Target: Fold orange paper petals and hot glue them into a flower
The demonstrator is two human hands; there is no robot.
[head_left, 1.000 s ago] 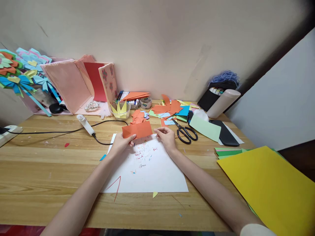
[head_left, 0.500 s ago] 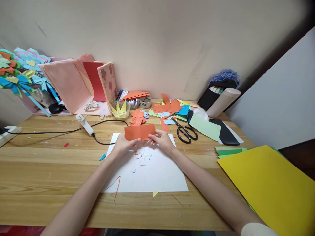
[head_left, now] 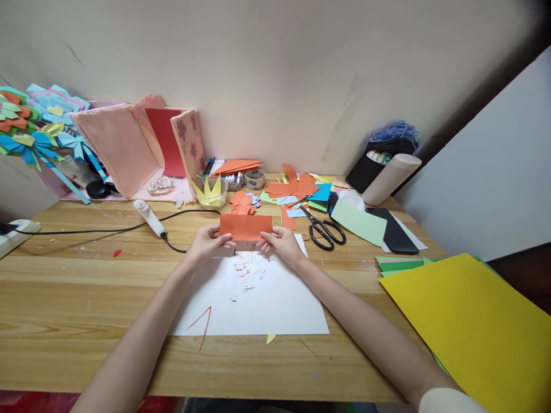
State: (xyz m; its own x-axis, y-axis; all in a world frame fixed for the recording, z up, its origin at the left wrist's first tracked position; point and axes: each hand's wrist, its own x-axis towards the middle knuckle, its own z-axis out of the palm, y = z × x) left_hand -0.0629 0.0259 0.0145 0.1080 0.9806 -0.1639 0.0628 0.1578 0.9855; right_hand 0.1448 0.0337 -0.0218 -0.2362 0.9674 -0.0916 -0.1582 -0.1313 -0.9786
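Note:
An orange paper strip [head_left: 245,228] is held up lengthwise above the far part of a white sheet [head_left: 258,304]. My left hand [head_left: 208,243] pinches its left end, thumb in front. At the right end, my right hand [head_left: 279,242] grips it the same way. The white sheet carries small coloured marks and scraps. Just behind the strip lie cut orange pieces [head_left: 241,202]. Black-handled scissors [head_left: 326,232] rest to the right of my right hand.
A white glue gun [head_left: 148,218] with a black cable is at the left. Paper scraps [head_left: 297,186] lie at the back beside a tape roll [head_left: 254,179]. A black phone [head_left: 398,234] and large yellow sheets [head_left: 467,327] are at the right.
The strip now looks flatter, its middle crease less visible. My left hand has shifted left to the strip's end and slightly up. The white sheet's left edge has moved a little.

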